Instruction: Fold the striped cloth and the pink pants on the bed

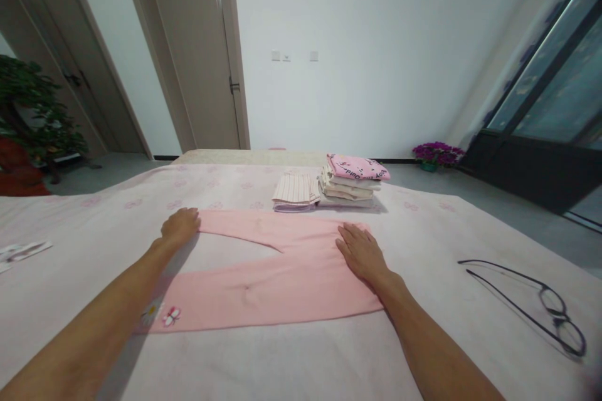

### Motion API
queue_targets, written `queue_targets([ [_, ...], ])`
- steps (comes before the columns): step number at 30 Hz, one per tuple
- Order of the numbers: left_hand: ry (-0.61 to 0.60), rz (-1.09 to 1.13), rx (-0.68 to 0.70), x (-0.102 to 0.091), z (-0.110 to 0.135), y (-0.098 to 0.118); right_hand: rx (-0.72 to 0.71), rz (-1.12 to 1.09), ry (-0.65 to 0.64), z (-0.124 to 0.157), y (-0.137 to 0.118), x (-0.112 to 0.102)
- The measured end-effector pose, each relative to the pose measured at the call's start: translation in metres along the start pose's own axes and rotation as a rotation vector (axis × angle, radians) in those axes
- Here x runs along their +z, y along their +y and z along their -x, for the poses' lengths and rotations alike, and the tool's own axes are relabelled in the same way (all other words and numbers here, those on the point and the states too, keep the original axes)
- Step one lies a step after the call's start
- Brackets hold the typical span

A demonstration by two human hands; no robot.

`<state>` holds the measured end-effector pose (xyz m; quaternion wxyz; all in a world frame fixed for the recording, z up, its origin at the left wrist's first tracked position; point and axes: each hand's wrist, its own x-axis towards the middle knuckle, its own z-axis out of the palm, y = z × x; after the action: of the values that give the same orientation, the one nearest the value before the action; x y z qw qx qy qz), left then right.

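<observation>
A pair of pink children's pants [282,288] lies spread flat and sideways on the covered surface, its two legs pointing left. Flower and butterfly decorations sit near the hem of the closer leg. My left hand [181,227] is at the end of the farther leg, its fingers bent together over the hem; my forearm covers part of the nearer hem. Flat on the waist end at the right rests my right hand [362,252], palm down with the fingers stretched out.
Beyond the pants stand a folded striped cloth [296,191] and a stack of folded clothes [352,182] with a pink printed one on top. Eyeglasses [555,313] lie at the right. A white strip of fabric [23,252] is at the left edge.
</observation>
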<state>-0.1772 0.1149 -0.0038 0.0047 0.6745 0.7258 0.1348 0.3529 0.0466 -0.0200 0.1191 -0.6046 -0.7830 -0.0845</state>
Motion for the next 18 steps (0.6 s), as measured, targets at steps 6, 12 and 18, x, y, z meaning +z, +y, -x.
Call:
queue_targets([
  [6,-0.079,-0.049,0.123,0.002,-0.021,0.011,0.030,-0.062,0.025,-0.001,0.001,-0.001],
  [12,-0.115,-0.125,0.127,-0.011,-0.027,0.014,0.193,-0.131,0.183,-0.004,0.011,0.003],
  [18,-0.090,-0.142,0.079,-0.026,-0.010,0.016,0.470,-0.108,0.141,-0.005,0.018,-0.003],
])
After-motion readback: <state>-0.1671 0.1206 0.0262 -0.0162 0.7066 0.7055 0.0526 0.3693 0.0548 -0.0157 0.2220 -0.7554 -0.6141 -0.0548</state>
